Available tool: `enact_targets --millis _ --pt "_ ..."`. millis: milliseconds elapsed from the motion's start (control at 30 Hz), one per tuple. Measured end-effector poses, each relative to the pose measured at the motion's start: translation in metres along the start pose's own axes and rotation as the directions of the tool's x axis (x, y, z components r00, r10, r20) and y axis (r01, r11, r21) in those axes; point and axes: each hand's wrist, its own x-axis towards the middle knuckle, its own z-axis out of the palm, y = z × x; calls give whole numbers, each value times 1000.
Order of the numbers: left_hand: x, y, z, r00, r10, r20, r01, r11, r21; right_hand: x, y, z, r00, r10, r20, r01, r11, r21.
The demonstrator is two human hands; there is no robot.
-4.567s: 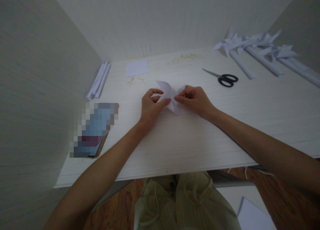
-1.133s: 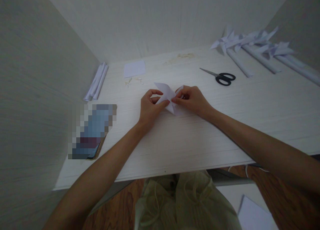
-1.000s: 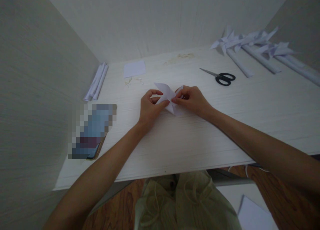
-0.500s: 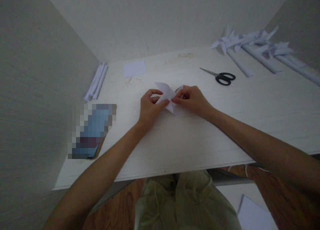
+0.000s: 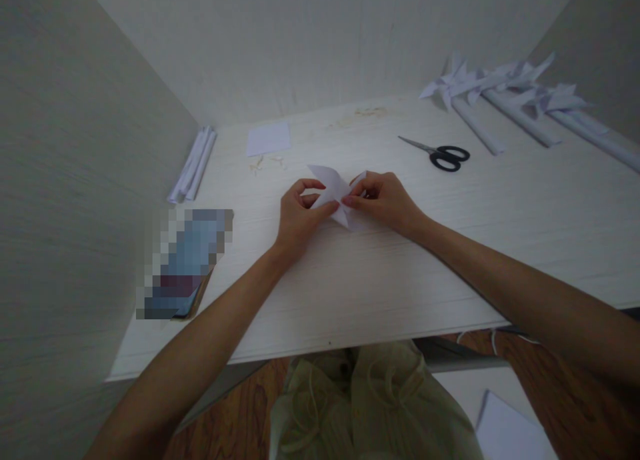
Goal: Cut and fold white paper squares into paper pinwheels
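Observation:
A white paper pinwheel (image 5: 330,180) with curved, folded blades is held just above the middle of the table. My left hand (image 5: 299,213) grips it from the left, thumb pressed near its centre and fingers behind the blades. From the right, my right hand (image 5: 383,197) pinches the paper close to the centre with thumb and forefinger. The fingers hide part of the blades, and I cannot make out whether a pin or toothpick sits at the centre. Black-handled scissors (image 5: 443,157) lie on the table beyond my right hand.
Several finished paper pinwheels (image 5: 465,87) on rolled paper sticks lie at the back right. Rolled paper sticks (image 5: 193,167) and a pixelated phone (image 5: 193,260) are at the left. A paper square (image 5: 269,140) lies near small tan bits (image 5: 265,163). The table's front edge (image 5: 330,352) borders my lap.
Almost nothing differs. Both hands keep their hold on the paper pinwheel in the same place, and the view has shifted very slightly.

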Motion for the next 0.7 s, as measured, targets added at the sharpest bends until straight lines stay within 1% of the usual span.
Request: enact_targets --millis 167,400,467,600,700 --pt "0 -1 -1 1000 -1 15 1 1000 7 0 2 0 1000 -3 -4 4 1000 19" --pt "1 -2 0 1000 -3 -23 3 1000 0 0 0 1 1000 20 -6 -20 999 31" --pt "1 -1 1 1000 -7 -30 7 1000 5 0 1 1 1000 21 -8 -20 997 78" --pt "0 0 2 999 -13 -35 14 1000 25 -1 3 3 998 31 -52 -16 963 268" --pt "-1 1 3 1000 -10 -27 12 999 42 -2 1 3 997 32 -73 -7 950 312"
